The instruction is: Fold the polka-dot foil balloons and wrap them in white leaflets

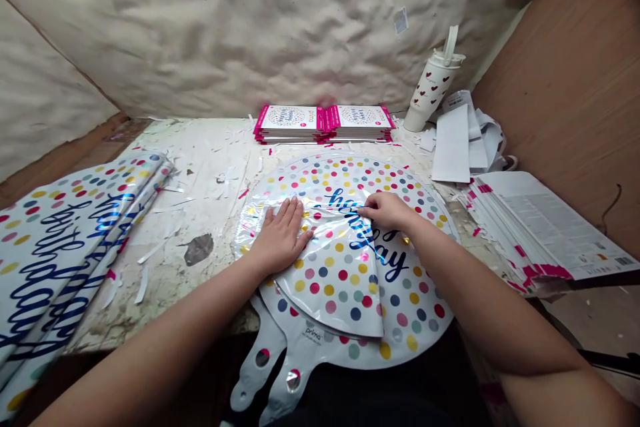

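A flat round foil balloon (400,320) with coloured dots and blue lettering lies in front of me, its tail hanging past the table's front edge. On top of it is a folded dotted foil balloon (335,287), a wedge with a straight right edge. My left hand (283,237) rests flat on the folded foil, fingers apart. At the top of the fold, my right hand (387,210) pinches the foil's edge between thumb and fingers. A second tail shows at the lower left beneath the top one.
Folded dotted balloons (65,240) lie at the left. Two stacks of pink-edged packets (293,119) sit by the back wall. A white tumbler (434,90) with hearts, white paper pieces (453,147) and a pile of printed cards (540,220) are at the right. Paper scraps litter the worn table (200,180).
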The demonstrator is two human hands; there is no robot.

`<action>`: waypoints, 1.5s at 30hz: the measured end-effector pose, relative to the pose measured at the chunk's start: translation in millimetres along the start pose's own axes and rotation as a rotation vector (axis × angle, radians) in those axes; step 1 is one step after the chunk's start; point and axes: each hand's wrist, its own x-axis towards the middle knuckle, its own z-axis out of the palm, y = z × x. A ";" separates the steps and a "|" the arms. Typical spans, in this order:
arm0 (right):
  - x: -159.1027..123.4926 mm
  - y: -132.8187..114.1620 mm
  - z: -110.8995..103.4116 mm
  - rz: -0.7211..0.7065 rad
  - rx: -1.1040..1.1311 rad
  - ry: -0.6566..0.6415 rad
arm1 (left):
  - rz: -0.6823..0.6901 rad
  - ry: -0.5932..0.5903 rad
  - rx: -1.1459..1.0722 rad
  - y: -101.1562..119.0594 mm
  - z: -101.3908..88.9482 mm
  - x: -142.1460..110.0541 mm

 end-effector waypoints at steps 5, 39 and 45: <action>-56.6 39.3 -13.2 -0.143 -0.065 0.148 | -0.013 0.134 -0.097 -16.3 -16.2 -3.4; -79.5 -3.8 26.7 -0.540 0.387 -0.079 | 0.486 0.922 -0.529 16.5 -72.1 -90.5; -60.3 0.0 20.6 -0.204 0.847 0.605 | 0.831 0.503 -0.205 45.3 -45.8 -41.5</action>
